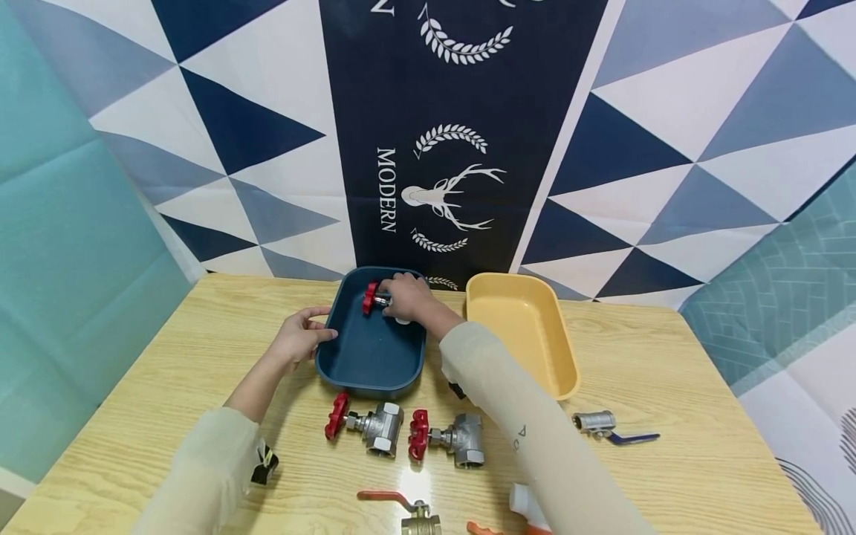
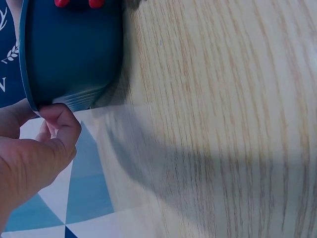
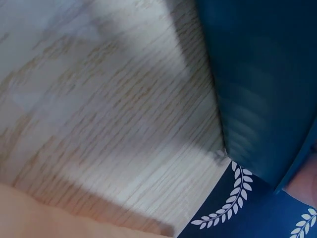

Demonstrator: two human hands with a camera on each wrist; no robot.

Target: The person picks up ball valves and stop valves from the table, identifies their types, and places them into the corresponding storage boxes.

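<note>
A dark blue bin [image 1: 374, 353] stands at the back of the table. My left hand [image 1: 297, 338] pinches its left rim between thumb and fingers, as the left wrist view also shows at the bin's wall [image 2: 74, 54]. Inside the bin's far end, my right hand [image 1: 409, 297] grips a metal valve with a red handwheel [image 1: 370, 298]; the hand hides most of the valve body. In front of the bin lie two more silver valves with red handwheels, one on the left [image 1: 383, 429] and one on the right [image 1: 466, 440].
A yellow bin [image 1: 518, 327] stands right of the blue one. Farther right lies a small valve with a blue lever [image 1: 602, 423]. Near the front are a brass valve with a red lever [image 1: 420, 523], an orange piece [image 1: 483, 528] and a white-and-orange object [image 1: 524, 501], partly behind my right sleeve.
</note>
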